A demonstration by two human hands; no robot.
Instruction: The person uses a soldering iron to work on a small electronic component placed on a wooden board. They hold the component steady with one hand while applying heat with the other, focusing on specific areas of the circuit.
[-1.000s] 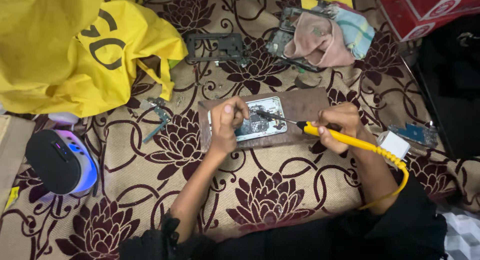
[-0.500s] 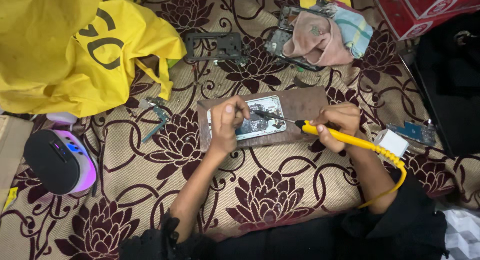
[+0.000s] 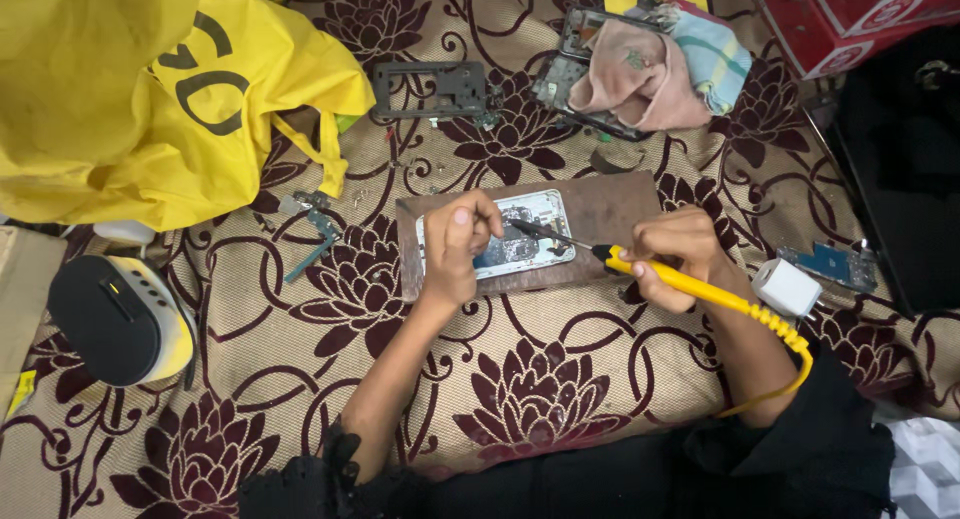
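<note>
Little is changing since a second ago: right hand (image 3: 672, 254) is still gripping the yellow iron (image 3: 700, 291), tip on the opened phone (image 3: 505, 241) lying on the board (image 3: 610, 214), left hand (image 3: 458, 241) closed, still pinning it; work is continuing.

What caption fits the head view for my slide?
Left hand steadies an opened phone on a wooden board while right hand applies a yellow soldering iron.
</note>
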